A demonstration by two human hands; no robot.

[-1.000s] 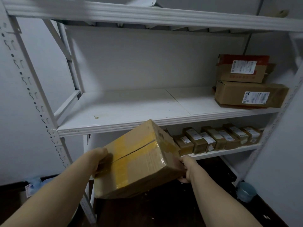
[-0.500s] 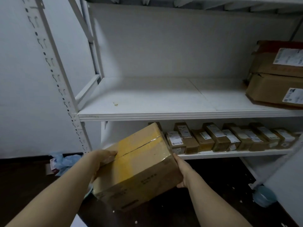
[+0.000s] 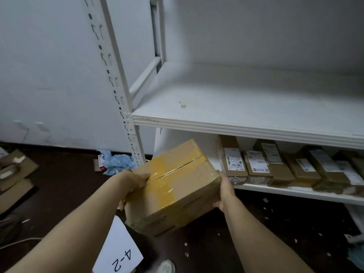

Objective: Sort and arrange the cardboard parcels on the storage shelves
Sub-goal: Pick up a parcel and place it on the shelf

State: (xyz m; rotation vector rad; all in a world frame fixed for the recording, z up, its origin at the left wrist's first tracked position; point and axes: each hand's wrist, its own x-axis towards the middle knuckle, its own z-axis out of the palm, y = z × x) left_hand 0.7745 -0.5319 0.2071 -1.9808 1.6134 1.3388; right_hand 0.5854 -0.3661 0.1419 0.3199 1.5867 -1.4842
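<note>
I hold a brown cardboard parcel [image 3: 173,186] sealed with yellow tape between both hands, tilted, just in front of the left end of the lower shelf [image 3: 295,194]. My left hand [image 3: 136,179] grips its left side and my right hand [image 3: 225,189] presses its right side. Several small labelled parcels [image 3: 275,164] lie in a row on the lower shelf, to the right of the held parcel. The middle shelf [image 3: 246,115] above is bare white board in the part I see.
The white perforated shelf upright [image 3: 118,91] stands left of the parcel. On the dark floor lie a white sheet marked "A-2" [image 3: 120,255], crumpled blue plastic [image 3: 118,161], flattened cardboard [image 3: 15,174] at far left and paper scraps. A shoe tip [image 3: 166,266] shows at the bottom.
The view has swung down and to the left, so the two large parcels on the middle shelf have left the frame. The held parcel sits lower, near the lower shelf's left end.
</note>
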